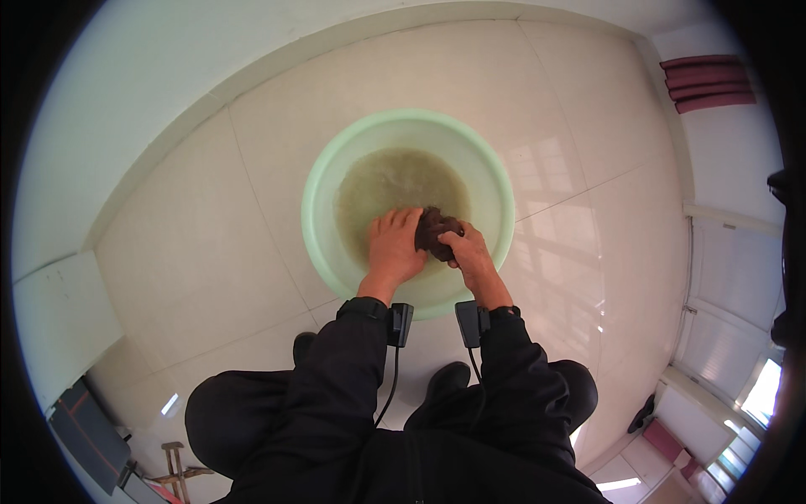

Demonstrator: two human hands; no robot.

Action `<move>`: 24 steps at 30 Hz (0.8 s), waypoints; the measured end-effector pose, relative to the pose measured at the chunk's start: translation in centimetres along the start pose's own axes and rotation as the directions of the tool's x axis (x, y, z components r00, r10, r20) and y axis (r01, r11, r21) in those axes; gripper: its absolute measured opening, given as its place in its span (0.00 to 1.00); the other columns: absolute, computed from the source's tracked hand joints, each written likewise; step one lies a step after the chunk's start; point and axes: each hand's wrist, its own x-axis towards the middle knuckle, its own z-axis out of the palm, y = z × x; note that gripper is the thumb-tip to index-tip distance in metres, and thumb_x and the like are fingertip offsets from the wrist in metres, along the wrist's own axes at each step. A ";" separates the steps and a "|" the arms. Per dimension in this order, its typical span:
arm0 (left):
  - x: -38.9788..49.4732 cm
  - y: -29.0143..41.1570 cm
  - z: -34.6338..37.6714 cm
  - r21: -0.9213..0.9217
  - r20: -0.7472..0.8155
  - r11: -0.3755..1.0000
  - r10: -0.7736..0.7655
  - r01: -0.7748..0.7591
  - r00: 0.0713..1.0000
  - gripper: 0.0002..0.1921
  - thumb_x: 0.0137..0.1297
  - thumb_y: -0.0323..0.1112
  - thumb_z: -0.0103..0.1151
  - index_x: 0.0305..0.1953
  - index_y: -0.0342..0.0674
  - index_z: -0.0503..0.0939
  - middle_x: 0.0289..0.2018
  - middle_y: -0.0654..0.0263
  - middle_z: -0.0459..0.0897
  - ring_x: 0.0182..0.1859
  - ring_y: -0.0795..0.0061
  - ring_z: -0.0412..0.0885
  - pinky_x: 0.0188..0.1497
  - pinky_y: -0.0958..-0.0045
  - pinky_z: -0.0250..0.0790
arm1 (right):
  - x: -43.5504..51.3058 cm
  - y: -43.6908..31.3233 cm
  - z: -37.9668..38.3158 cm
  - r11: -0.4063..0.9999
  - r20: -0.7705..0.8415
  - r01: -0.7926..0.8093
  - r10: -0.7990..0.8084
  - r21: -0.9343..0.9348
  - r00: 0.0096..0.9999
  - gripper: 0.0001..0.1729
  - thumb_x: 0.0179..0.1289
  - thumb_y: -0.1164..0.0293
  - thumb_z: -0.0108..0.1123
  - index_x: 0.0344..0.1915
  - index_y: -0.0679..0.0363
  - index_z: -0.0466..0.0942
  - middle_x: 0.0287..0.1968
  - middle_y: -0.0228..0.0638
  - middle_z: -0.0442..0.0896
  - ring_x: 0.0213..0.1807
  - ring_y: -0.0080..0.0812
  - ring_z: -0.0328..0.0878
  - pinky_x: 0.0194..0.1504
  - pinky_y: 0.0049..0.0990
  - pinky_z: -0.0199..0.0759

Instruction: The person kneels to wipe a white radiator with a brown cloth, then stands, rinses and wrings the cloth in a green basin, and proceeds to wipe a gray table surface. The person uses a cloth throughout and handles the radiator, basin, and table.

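A pale green plastic basin (313, 189) stands on the tiled floor, holding murky brownish water (403, 173). Over the water, my right hand (469, 252) grips a bunched, dark brown wet cloth (437, 233), its thumb pressed on top. My left hand (397, 246) lies at the left side of the cloth, back upward, fingers pointing away from me; its palm is hidden, so whether it grips the cloth is unclear. Both wrists wear black straps with small box-shaped devices and cables.
Light glossy tiles (264, 271) surround the basin. A white wall (157, 75) curves round the far side. At lower left are a grey folded item (91, 435) and a wooden stand (176, 466). A white door (730, 283) is at right, a dark red curtain (708, 82) at upper right.
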 end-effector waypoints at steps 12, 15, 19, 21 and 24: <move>1.1 -2.6 -0.2 -0.237 -0.196 0.865 -0.488 0.442 0.850 0.17 0.67 0.29 0.55 0.54 0.39 0.85 0.49 0.49 0.87 0.52 0.47 0.84 0.59 0.51 0.75 | 0.9 3.4 1.1 0.765 -0.110 0.162 -0.290 -0.624 0.951 0.44 0.67 0.49 0.71 0.71 0.69 0.72 0.59 0.62 0.84 0.61 0.59 0.84 0.64 0.46 0.76; 0.6 -2.7 0.9 -0.311 -0.174 0.869 -0.450 0.385 0.876 0.16 0.69 0.28 0.52 0.54 0.38 0.85 0.50 0.50 0.88 0.51 0.48 0.85 0.60 0.54 0.75 | 1.2 5.0 3.8 0.863 -0.155 0.186 -0.288 -0.470 0.945 0.47 0.70 0.45 0.66 0.74 0.68 0.68 0.62 0.64 0.82 0.64 0.57 0.82 0.66 0.45 0.74; 0.1 0.5 1.2 -0.842 0.267 0.335 -0.424 0.424 0.865 0.15 0.70 0.28 0.51 0.52 0.36 0.85 0.44 0.51 0.89 0.48 0.58 0.86 0.56 0.60 0.76 | 0.7 5.0 4.6 0.963 -0.032 -0.122 0.133 0.240 0.991 0.44 0.77 0.36 0.54 0.79 0.54 0.66 0.69 0.42 0.79 0.70 0.39 0.76 0.62 0.41 0.79; -0.2 2.5 0.5 -0.863 0.314 0.267 -0.380 0.428 0.870 0.13 0.72 0.30 0.51 0.50 0.36 0.84 0.40 0.52 0.88 0.46 0.63 0.87 0.52 0.63 0.76 | 0.9 4.6 3.7 0.811 0.111 -0.212 0.181 0.545 0.977 0.34 0.80 0.38 0.51 0.66 0.54 0.77 0.56 0.37 0.85 0.56 0.33 0.84 0.51 0.34 0.83; -0.4 5.7 -0.3 -0.839 0.252 0.392 -0.334 0.377 0.908 0.11 0.75 0.35 0.54 0.46 0.35 0.83 0.35 0.53 0.88 0.41 0.66 0.87 0.47 0.64 0.76 | 2.1 4.9 2.3 0.602 0.183 -0.138 -0.014 0.786 0.983 0.27 0.81 0.42 0.52 0.50 0.55 0.81 0.42 0.33 0.85 0.39 0.30 0.86 0.38 0.32 0.81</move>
